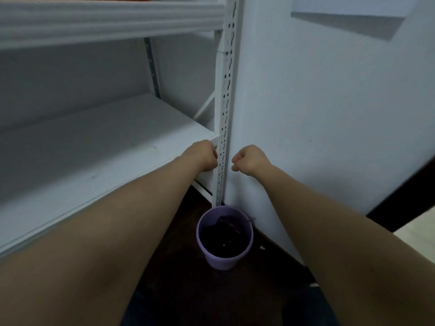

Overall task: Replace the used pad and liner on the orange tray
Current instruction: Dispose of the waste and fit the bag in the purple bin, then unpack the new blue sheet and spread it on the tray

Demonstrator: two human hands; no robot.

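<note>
The head camera looks forward and down, close to the shelf's right front corner, with wall beside and bucket below.

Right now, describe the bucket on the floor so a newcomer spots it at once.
Find the white shelving unit on the left and follow its perforated corner post down to the dark floor. At the post's foot, beside the white wall, stands a lilac bucket with dark contents. Nothing else down there is round or coloured.
</note>
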